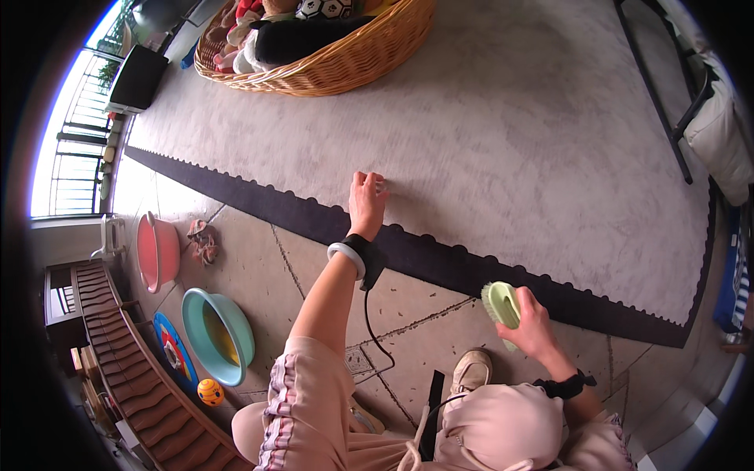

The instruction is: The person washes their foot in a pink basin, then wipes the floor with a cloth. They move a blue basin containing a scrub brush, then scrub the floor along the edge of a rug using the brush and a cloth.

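Note:
My left hand reaches over the grey rug, just above its dark scalloped border; its fingers are curled, and whether something small lies between them cannot be told. A black band and a pale bangle circle that wrist, and a thin cable hangs from it. In my right hand is a light green scrubbing brush with pale bristles turned to the left, held over the rug's border and the tiled floor.
A wicker basket of soft toys stands on the rug. At left are a pink basin, a teal basin, a crumpled cloth, an orange ball and a brown slatted bench. A black metal frame stands right.

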Tool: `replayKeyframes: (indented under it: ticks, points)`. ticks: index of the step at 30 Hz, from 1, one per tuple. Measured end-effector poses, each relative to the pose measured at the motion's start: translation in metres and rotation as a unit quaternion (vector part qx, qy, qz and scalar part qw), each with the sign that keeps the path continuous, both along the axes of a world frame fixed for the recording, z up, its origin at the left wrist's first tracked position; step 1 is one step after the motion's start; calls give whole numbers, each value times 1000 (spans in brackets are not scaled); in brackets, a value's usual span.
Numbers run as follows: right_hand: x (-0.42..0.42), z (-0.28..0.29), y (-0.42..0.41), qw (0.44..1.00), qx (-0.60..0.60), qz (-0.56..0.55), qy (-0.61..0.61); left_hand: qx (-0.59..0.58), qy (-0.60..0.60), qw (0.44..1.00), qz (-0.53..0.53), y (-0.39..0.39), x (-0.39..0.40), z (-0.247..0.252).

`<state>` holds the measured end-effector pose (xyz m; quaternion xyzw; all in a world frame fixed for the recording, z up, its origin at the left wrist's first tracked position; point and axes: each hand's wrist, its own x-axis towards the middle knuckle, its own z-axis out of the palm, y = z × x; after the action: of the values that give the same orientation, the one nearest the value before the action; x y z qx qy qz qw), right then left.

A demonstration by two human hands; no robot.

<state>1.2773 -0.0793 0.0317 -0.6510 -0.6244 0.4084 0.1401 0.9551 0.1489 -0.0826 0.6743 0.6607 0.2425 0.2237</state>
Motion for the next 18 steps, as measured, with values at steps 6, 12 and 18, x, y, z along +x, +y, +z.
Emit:
replayKeyframes:
  ticks: [6, 12, 18]
  points:
    - [3, -2, -6, 999, 21, -37, -14, 57, 52, 997, -19, -1, 13, -6]
    - [-29, 9, 41, 993, 45, 103, -20, 32, -14, 999, -29, -22, -53, 37]
    - [-46, -4, 73, 971, 68, 222, -52, -103, 80, 991, -23, -98, -204, 154]
